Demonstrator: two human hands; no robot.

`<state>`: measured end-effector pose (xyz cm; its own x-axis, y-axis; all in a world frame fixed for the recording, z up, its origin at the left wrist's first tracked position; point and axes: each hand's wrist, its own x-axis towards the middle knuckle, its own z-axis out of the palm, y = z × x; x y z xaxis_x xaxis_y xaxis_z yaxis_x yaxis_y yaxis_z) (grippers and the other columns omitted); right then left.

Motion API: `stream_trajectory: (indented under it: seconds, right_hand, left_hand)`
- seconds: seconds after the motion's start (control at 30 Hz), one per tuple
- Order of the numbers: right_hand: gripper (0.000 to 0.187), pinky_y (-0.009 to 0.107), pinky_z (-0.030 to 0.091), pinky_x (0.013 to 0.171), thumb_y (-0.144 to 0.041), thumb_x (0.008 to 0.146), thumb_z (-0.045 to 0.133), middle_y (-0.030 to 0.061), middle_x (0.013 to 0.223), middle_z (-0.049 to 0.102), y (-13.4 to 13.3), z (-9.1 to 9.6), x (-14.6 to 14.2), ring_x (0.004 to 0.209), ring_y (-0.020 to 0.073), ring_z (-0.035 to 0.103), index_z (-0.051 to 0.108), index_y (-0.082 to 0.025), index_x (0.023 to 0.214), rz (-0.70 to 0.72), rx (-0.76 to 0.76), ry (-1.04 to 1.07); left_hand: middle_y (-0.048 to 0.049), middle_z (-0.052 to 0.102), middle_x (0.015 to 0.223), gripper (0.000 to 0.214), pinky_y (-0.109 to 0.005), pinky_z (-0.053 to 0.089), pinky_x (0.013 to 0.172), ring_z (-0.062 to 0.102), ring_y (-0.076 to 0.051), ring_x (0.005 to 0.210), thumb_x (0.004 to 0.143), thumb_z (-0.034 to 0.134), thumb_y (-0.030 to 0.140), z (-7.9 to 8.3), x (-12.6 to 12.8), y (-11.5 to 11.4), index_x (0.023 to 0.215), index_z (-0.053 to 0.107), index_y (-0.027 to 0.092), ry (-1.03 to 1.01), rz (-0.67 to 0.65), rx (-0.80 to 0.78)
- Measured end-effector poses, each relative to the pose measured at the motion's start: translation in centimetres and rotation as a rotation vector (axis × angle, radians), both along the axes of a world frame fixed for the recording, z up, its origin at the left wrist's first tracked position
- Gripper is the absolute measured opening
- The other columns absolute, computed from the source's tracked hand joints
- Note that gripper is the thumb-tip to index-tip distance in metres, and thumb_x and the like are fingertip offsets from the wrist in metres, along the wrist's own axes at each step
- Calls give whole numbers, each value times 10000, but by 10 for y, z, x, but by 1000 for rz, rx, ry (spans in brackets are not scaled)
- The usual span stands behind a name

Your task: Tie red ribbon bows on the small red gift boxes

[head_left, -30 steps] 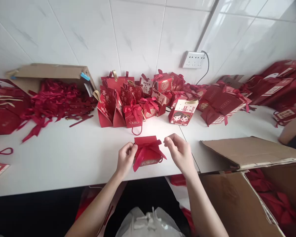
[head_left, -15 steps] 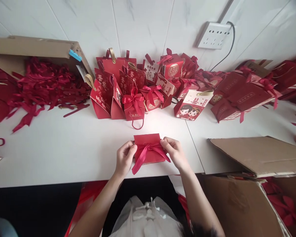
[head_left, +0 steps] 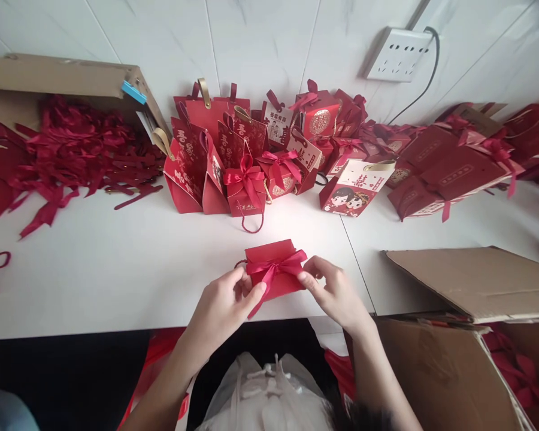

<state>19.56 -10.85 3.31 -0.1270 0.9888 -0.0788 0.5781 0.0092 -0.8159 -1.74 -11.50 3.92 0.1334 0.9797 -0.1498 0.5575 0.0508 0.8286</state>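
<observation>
Left hand (head_left: 227,302) and right hand (head_left: 332,291) pinch the red satin ribbon (head_left: 275,267) on a small red paper box (head_left: 269,249); uneven tugs could loosen it.

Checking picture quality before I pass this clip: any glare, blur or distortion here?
Head view: glare whitens the table behind the red box; wide-angle distortion bows the table edge and wall tiles; left hand and right hand look sharp; under the table it is dark.

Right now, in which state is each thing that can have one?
red gift box, closed, bow tied
left hand, gripping red gift box
right hand, gripping it too
right carton, open, flap out
left carton, tipped over, ribbons spilling out
</observation>
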Motion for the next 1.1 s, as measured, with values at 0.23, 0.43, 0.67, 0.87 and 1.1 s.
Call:
stream_trajectory:
  seconds: [0.23,0.43,0.67,0.87,1.1]
  right_hand:
    - [379,233,353,532,-543,855,476,-35,617,491,-7,-1,-2,580,116,432,436,-203,692,4,-129,16]
    - [381,233,361,535,-499,889,432,-17,627,511,-12,7,6,597,120,455,478,-191,670,54,-167,122]
    - [337,247,425,599,-457,891,445,13,692,601,-13,10,18,677,149,547,552,-187,721,100,-171,170]
    - [331,254,435,600,-442,900,428,9,702,621,-16,11,26,647,139,539,578,-195,739,158,-199,45]
    - [414,405,508,847,-538,819,546,101,1070,609,-7,4,32,986,242,593,552,-209,1069,-170,149,46]
  left_hand:
    - [20,582,628,271,-205,406,551,533,-129,577,821,511,419,-1,-4,-7,654,524,206,17,4,40]
    - [19,579,637,265,-206,402,564,521,-129,590,831,511,409,-3,-8,-5,662,514,205,-34,-45,2]
    - [12,595,670,251,-196,419,571,552,-136,630,826,520,407,-6,-14,-2,680,532,203,-78,-121,-67]
    - [2,628,704,191,-198,438,591,576,-141,645,817,527,359,-7,-27,3,708,574,210,-89,-198,-119]
    - [-11,607,662,286,-222,427,569,565,-149,620,838,477,426,-1,-19,13,697,555,191,-183,-19,-54]
